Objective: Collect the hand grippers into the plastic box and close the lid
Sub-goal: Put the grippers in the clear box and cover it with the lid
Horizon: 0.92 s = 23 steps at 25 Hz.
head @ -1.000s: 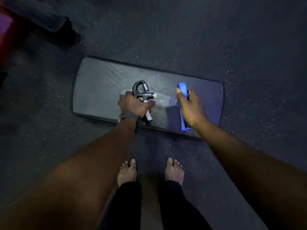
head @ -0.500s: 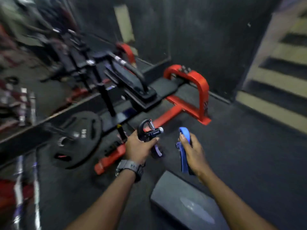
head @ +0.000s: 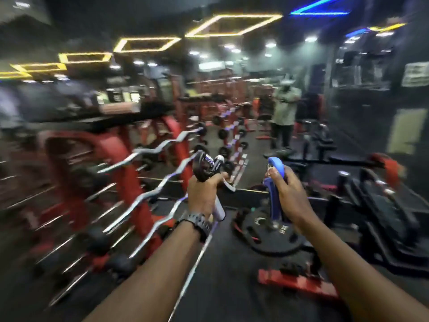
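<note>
1. Two hand grippers are in hand and off the floor, one per hand, held out in front of the person at about the same height, a little apart.
2. Left hand (head: 204, 194) has its fingers curled round the grey handles of the black hand gripper (head: 209, 173); a dark watch (head: 197, 223) sits on that wrist.
3. Right hand (head: 290, 194) has its fingers wrapped round the blue hand gripper (head: 274, 182), thumb lying on its upper part.
4. Black gripper: long axis close to upright, spring and looped head at the top and leaning slightly far-right, handle ends pointing down toward the wrist.
5. Blue gripper: long axis upright, curved head and small spring up, handle tails down below the palm.
6. Step in hand, as I judge it: carrying, with both pieces picked up and not yet boxed.
7. No plastic box shows here, only blurred curl bars (head: 148, 173) on the left and a weight plate (head: 271, 235) on the floor ahead.
8. Next move calls for finding the box, lowering both grippers in, then shutting the lid.
</note>
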Each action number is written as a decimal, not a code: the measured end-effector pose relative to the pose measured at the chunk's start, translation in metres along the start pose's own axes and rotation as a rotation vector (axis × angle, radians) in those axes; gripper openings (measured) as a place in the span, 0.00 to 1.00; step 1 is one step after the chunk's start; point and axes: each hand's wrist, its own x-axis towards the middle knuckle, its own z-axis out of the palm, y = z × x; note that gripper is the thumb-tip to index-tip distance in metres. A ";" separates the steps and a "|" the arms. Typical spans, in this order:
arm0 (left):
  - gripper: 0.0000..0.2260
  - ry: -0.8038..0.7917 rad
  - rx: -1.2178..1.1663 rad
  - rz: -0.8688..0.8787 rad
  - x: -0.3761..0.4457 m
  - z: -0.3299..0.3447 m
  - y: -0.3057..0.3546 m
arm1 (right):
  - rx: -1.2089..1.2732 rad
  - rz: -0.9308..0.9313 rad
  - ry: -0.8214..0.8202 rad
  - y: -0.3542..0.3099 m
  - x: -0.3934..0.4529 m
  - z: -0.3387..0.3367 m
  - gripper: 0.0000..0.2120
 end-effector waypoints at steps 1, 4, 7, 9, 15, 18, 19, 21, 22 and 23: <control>0.07 0.031 -0.017 0.027 0.005 -0.038 0.017 | 0.032 -0.039 -0.071 -0.014 -0.001 0.038 0.14; 0.09 0.183 0.038 0.132 0.009 -0.162 0.059 | 0.150 -0.113 -0.281 -0.060 -0.021 0.165 0.08; 0.15 0.406 0.131 0.166 -0.008 -0.296 0.093 | 0.270 -0.145 -0.462 -0.112 -0.068 0.295 0.07; 0.17 0.552 0.228 0.179 -0.026 -0.379 0.112 | 0.328 -0.141 -0.558 -0.144 -0.111 0.374 0.07; 0.03 0.937 0.426 0.281 -0.110 -0.576 0.160 | 0.459 -0.140 -0.915 -0.215 -0.248 0.547 0.08; 0.06 1.065 0.472 0.262 -0.151 -0.658 0.180 | 0.529 -0.154 -1.051 -0.244 -0.309 0.620 0.10; 0.09 1.108 0.483 0.253 -0.162 -0.679 0.182 | 0.545 -0.168 -1.095 -0.250 -0.325 0.641 0.10; 0.12 1.222 0.541 0.235 -0.184 -0.719 0.187 | 0.576 -0.165 -1.198 -0.264 -0.361 0.685 0.07; 0.11 1.270 0.561 0.227 -0.192 -0.740 0.189 | 0.581 -0.177 -1.238 -0.269 -0.377 0.709 0.07; 0.11 1.318 0.578 0.232 -0.199 -0.760 0.191 | 0.590 -0.190 -1.278 -0.273 -0.392 0.734 0.08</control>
